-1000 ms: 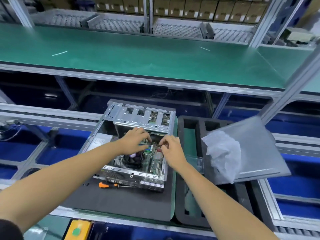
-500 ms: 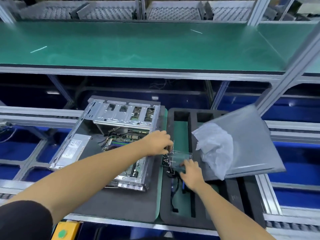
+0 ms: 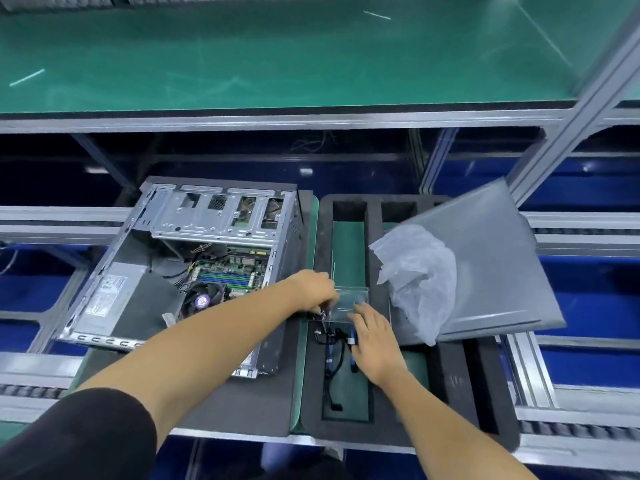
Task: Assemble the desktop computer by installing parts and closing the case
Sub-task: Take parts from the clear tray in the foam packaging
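Observation:
The open desktop case [image 3: 194,237] lies on its side on a dark mat, its motherboard [image 3: 228,271] and CPU fan exposed. To its right is a black foam tray [image 3: 460,375] holding a clear plastic package [image 3: 349,301] and black cables [image 3: 332,355]. My left hand [image 3: 315,289] reaches across the case edge and pinches a small part at the package's left edge. My right hand [image 3: 372,336] rests on the package's near edge, its fingers spread over the cables. What the left fingers hold is mostly hidden.
A grey side panel [image 3: 485,271] lies tilted over the tray's right half with a crumpled white plastic bag [image 3: 415,278] on it. A green shelf [image 3: 277,53] runs across above. A metal post [image 3: 581,109] rises at the right. Conveyor rails [image 3: 540,362] flank the workstation.
Both hands left the inside of the case and moved right to the foam tray, where they now meet at the clear package. My view shifted down and right.

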### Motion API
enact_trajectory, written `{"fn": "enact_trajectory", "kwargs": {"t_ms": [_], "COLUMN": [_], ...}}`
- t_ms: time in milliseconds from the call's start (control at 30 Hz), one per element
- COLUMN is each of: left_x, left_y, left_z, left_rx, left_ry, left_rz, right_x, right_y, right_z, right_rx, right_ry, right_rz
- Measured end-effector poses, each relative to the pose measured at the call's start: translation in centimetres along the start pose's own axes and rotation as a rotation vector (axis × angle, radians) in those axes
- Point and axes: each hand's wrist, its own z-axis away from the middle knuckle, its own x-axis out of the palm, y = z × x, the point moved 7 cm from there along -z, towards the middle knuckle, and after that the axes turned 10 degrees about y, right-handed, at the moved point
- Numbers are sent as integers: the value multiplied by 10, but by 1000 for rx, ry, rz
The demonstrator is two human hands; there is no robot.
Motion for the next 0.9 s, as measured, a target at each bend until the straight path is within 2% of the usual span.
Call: {"fn": "enact_trajectory", "kwargs": {"t_ms": [167, 367, 500, 700, 900], "left_x": [6, -3, -12, -16, -11], "left_y": [5, -17, -33, -54, -56], "left_z": [-6, -6, -12, -18, -28], "left_rx": [25, -87, -124, -312, -233], "left_ry": [-17, 27, -34, -196, -215], "left_rz": [-10, -66, -101, 171, 191], "right_x": [5, 11, 12, 11, 11], "right_y": [5, 0, -3, -5, -2], "right_z": [3, 3, -3, -9, -9], "right_rx": [43, 64, 74, 47, 44], "right_ry": [5, 15, 30, 69, 120], "right_rz": [-34, -31, -31, -37, -71]}}
